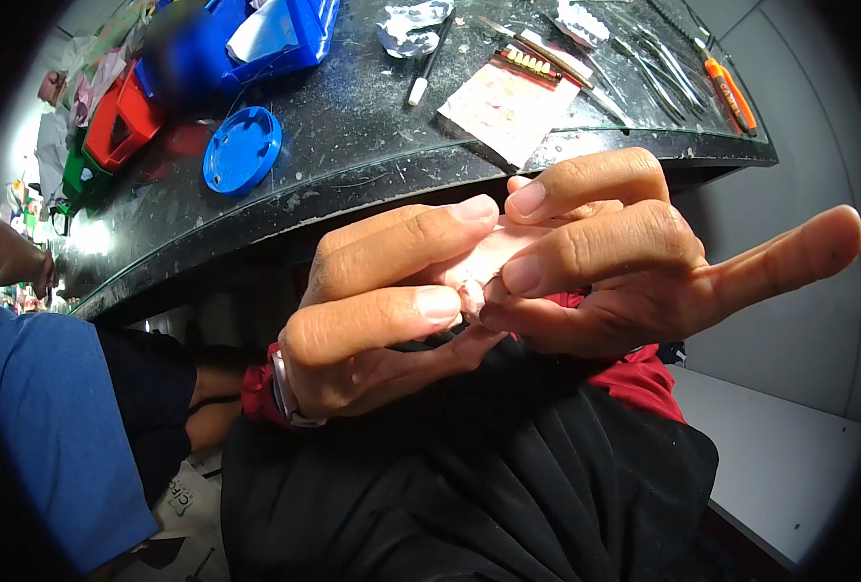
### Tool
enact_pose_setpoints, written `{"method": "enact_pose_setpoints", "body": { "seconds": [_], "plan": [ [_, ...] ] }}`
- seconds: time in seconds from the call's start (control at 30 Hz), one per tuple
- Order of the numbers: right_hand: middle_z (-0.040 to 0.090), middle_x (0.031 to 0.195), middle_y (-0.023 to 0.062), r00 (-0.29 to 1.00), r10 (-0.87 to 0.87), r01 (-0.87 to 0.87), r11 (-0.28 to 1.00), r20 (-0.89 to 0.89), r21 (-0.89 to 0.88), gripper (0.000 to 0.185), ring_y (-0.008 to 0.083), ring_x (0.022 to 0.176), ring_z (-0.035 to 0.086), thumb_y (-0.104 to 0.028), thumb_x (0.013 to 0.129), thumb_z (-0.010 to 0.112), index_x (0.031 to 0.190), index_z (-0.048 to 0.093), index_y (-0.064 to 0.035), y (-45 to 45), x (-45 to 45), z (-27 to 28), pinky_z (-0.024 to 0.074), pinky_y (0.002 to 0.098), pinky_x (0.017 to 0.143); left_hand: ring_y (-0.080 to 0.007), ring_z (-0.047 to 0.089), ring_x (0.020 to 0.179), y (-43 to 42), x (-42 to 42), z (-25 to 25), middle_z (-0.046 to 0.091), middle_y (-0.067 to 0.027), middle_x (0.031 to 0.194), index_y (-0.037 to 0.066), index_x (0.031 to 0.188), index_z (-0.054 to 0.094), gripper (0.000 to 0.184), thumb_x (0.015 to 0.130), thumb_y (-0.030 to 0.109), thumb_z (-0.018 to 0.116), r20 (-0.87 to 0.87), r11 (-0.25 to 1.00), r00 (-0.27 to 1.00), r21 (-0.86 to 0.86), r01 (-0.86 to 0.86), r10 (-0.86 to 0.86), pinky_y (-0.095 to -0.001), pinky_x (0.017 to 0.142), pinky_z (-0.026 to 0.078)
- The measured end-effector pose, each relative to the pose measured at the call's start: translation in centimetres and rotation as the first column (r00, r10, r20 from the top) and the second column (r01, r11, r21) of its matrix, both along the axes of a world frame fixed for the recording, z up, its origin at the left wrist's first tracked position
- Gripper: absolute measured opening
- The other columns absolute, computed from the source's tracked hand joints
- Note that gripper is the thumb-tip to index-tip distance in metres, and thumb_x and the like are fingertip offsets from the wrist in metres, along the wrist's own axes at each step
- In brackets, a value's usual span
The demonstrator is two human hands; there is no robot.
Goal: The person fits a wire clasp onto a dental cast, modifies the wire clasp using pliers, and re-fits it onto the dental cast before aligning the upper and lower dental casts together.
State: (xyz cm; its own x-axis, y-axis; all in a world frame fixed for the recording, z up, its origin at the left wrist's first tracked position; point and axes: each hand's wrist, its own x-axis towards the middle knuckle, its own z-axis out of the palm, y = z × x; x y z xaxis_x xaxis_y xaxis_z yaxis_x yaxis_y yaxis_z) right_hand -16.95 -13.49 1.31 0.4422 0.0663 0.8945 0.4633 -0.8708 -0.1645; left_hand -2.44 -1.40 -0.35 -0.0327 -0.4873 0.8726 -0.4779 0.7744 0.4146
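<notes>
Lettering shows on 2 things. The orange tool point(729, 94) at the table's right end bears small dark letters that seem to begin "CA"; the pale bag point(183, 502) at lower left shows slanted letters like "CIFO", not fully legible.

Pale pc point(479, 260) mostly hid by L hand point(382, 301) & R hand point(624, 252); shape unclear. Blue bin point(285, 63) cut off at top edge; blurry dk-blue patch point(183, 58) beside it, can't ID. 1 co-worker point(52, 436) cut off, L side.
</notes>
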Motion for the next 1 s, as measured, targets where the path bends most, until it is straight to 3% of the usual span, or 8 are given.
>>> {"method": "enact_pose_setpoints", "body": {
  "seconds": [0.17, 0.27, 0.33, 0.37, 0.43, 0.53, 0.77, 1.0],
  "plan": [
    [0.066, 0.086, 0.0036, 0.992, -0.009, 0.01, 1.0, 0.129, -0.005, 0.027, 0.0184, 0.085, 0.063, 0.003, 0.063, 0.08, 0.087, 0.07, -0.0057, -0.9, 0.7, -1.6, 0.052, 0.0262, 0.067, -0.029, 0.059, 0.104, 0.9, -0.1, 0.5, 0.055, -0.0222, 0.118, 0.007, 0.109, 0.043, 0.064, 0.06, -0.004, 0.083, 0.015, 0.996, 1.0, 0.091, -0.017, 0.015, -0.0304, 0.081, 0.054],
    [0.066, 0.087, 0.0044, 0.975, 0.04, -0.092, 0.968, 0.216, 0.236, 0.028, 0.0181, 0.085, 0.063, 0.004, 0.064, 0.079, 0.088, 0.07, -0.0058, 0.6, 1.5, -1.7, 0.052, 0.0264, 0.069, -0.0295, 0.058, 0.105, 0.9, 0.0, 0.4, 0.055, -0.0222, 0.118, 0.007, 0.11, 0.043, 0.066, 0.059, -0.003, 0.084, 0.013, 0.995, 1.0, 0.103, -0.004, 0.003, -0.0314, 0.082, 0.054],
    [0.065, 0.087, 0.005, 0.998, 0.024, -0.045, 0.94, 0.066, 0.337, 0.028, 0.018, 0.085, 0.063, 0.004, 0.064, 0.079, 0.088, 0.07, -0.006, 1.8, 0.7, -0.1, 0.052, 0.0267, 0.069, -0.0297, 0.058, 0.105, 1.0, 0.0, 0.5, 0.055, -0.0223, 0.119, 0.007, 0.11, 0.044, 0.066, 0.059, -0.003, 0.084, 0.015, 0.994, 1.0, 0.112, -0.004, 0.002, -0.0325, 0.082, 0.053],
    [0.065, 0.087, 0.0052, 0.991, -0.007, 0.048, 0.952, -0.135, 0.303, 0.028, 0.018, 0.085, 0.063, 0.004, 0.064, 0.078, 0.088, 0.07, -0.0061, 1.9, -0.8, 2.9, 0.052, 0.0268, 0.07, -0.0297, 0.058, 0.106, 1.0, 0.0, 0.5, 0.055, -0.0225, 0.119, 0.007, 0.11, 0.044, 0.066, 0.059, -0.003, 0.084, 0.011, 0.994, 1.0, 0.113, -0.001, 0.0, -0.0329, 0.082, 0.053],
    [0.065, 0.087, 0.0054, 0.979, -0.052, 0.09, 0.978, -0.198, 0.188, 0.027, 0.018, 0.085, 0.063, 0.005, 0.064, 0.078, 0.088, 0.07, -0.0061, 1.3, -1.2, 3.0, 0.0521, 0.0269, 0.07, -0.0297, 0.058, 0.106, 0.8, -0.1, 0.4, 0.054, -0.0233, 0.121, 0.007, 0.111, 0.044, 0.066, 0.059, -0.002, 0.084, -0.006, 0.994, 1.0, 0.105, 0.01, -0.009, -0.0335, 0.082, 0.053],
    [0.065, 0.087, 0.0055, 0.997, -0.028, 0.024, 0.998, 0.071, 0.059, 0.025, 0.0183, 0.084, 0.063, 0.004, 0.065, 0.078, 0.086, 0.07, -0.0057, -0.6, 0.3, -1.3, 0.0521, 0.027, 0.069, -0.029, 0.059, 0.106, 0.7, -0.1, 0.3, 0.053, -0.0245, 0.122, 0.006, 0.113, 0.044, 0.067, 0.06, -0.001, 0.084, -0.038, 0.993, 0.999, 0.113, 0.037, -0.033, -0.0325, 0.08, 0.054],
    [0.066, 0.084, 0.0063, 0.991, -0.001, 0.031, 0.973, -0.131, 0.228, 0.024, 0.0202, 0.08, 0.063, 0.004, 0.066, 0.077, 0.085, 0.064, -0.0024, 1.5, -0.2, 2.8, 0.0521, 0.0279, 0.066, -0.0265, 0.06, 0.101, 0.9, 0.3, 0.0, 0.051, -0.0255, 0.121, 0.005, 0.117, 0.043, 0.068, 0.062, 0.0, 0.084, -0.109, 0.966, 0.988, 0.221, 0.13, -0.109, -0.0294, 0.071, 0.054],
    [0.065, 0.084, 0.0095, 0.998, 0.062, -0.065, 0.979, 0.022, 0.195, 0.05, 0.0225, 0.079, 0.063, 0.002, 0.068, 0.077, 0.099, 0.039, -0.0068, 0.8, 0.0, 1.5, 0.0533, 0.0299, 0.065, -0.0242, 0.061, 0.094, 1.0, 0.5, 0.0, 0.05, -0.0265, 0.122, 0.005, 0.119, 0.042, 0.067, 0.065, 0.0, 0.082, -0.096, 0.947, 0.983, 0.267, 0.179, -0.158, -0.0265, 0.06, 0.054]
  ]
}}
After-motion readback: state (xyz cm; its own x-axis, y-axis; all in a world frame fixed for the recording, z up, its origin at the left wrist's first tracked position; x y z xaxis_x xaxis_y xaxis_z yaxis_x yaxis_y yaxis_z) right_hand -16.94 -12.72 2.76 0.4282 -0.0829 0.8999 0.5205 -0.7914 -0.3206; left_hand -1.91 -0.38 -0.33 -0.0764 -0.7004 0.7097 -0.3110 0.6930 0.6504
